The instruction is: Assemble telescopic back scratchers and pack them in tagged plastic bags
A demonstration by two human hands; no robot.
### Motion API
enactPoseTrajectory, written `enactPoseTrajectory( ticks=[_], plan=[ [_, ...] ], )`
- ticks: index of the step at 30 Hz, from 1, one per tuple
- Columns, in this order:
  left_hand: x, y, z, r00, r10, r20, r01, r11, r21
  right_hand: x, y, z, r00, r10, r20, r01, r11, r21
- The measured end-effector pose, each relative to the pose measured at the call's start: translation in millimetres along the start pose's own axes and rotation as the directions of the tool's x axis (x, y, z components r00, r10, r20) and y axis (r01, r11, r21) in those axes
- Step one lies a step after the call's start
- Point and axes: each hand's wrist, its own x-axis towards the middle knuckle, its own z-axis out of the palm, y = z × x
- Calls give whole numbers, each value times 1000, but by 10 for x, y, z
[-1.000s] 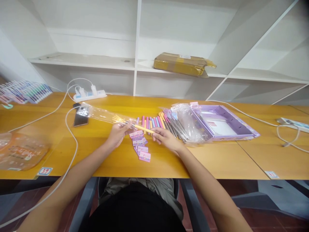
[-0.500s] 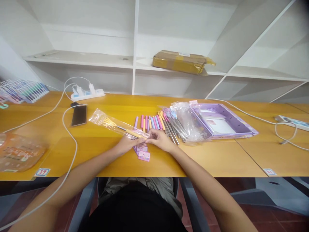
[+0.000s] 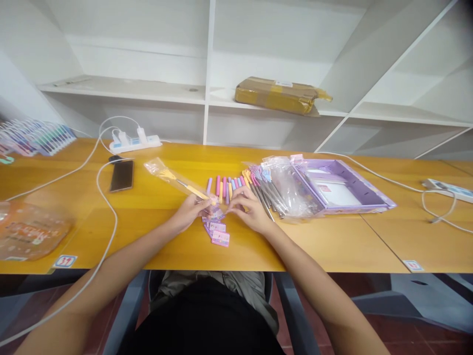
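My left hand pinches the near end of a clear plastic sleeve that holds a yellow-handled fork and slants away to the left. My right hand rests beside it with fingers curled at the sleeve's open end, over a small stack of pink and purple label cards. Just beyond the hands lies a row of pastel handles and a bunch of forks with coloured heads.
A purple box tray and crumpled clear bags sit to the right. A phone, white cable and power strip lie to the left. An orange packet is at far left. Shelves hold a brown parcel.
The yellow-handled fork has gone fully into the sleeve. Both hands came together at its near end, and the sleeve swung to point further away and left.
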Motion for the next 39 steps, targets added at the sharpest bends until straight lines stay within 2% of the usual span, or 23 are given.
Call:
enactPoseTrajectory(
  ticks=[4, 7, 10, 15, 19, 22, 24, 27, 30, 33, 39],
  plan=[
    [-10, -53, 17, 999, -22, 25, 21, 999, 47, -3, -15, 19, 998, -22, 64, 18, 998, 56],
    [-29, -110, 51, 992, -55, 112, 43, 993, 107, -6, -12, 59, 995, -8, 98, 1, 998, 70],
    [-52, -170, 95, 983, -65, 170, 47, 993, 106, -14, -14, 109, 997, 22, 71, -25, 999, 42],
    [-75, -221, 113, 985, -55, 163, 57, 998, -12, -42, -23, 167, 991, 131, 7, -131, 989, 64],
    [-73, -199, 92, 983, 13, 183, -38, 990, 139, -52, -17, 188, 988, 149, -27, -145, 984, 104],
    [-64, -169, 79, 980, -4, 201, -33, 983, 181, -31, -10, 176, 983, 184, -24, -180, 974, 139],
    [-54, -152, 67, 979, -9, 203, -30, 982, 187, -8, 0, 157, 976, 218, 11, -217, 964, 153],
    [-50, -140, 53, 977, 20, 210, -60, 981, 187, 15, 33, 139, 960, 237, 149, -256, 959, 122],
    [-76, -138, 60, 963, -26, 268, -25, 983, 184, 14, 70, 155, 932, 250, 262, -287, 952, 111],
    [-111, -133, 80, 939, -94, 330, 27, 980, 199, 10, 83, 171, 910, 274, 312, -336, 927, 166],
    [-109, -99, 79, 925, -111, 364, 33, 976, 214, 45, 9, 95, 901, 265, 344, -351, 911, 216]
  ],
)
